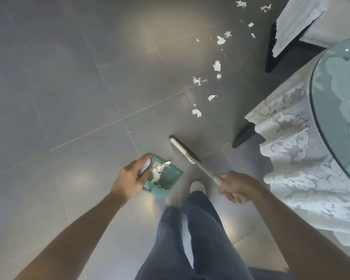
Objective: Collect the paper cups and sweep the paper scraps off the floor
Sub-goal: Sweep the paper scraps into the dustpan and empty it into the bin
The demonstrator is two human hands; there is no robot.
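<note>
From my head view, my left hand [132, 178] grips the handle of the green dustpan [166, 178], already holding some paper, and my right hand [235, 188] is closed round the broom [183, 150] handle. I judge I'm mid-sweep: paper scraps [216, 66] trail across the floor [69, 87] beside the lace-draped table [291, 138]. Next I should reach the broom beyond them and draw them in. No cups show.

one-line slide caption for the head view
Left hand holds a teal dustpan, right hand grips the broom, paper scraps ahead.

Grey tiled floor [69, 77]; lace-draped glass table [291, 158].
</note>
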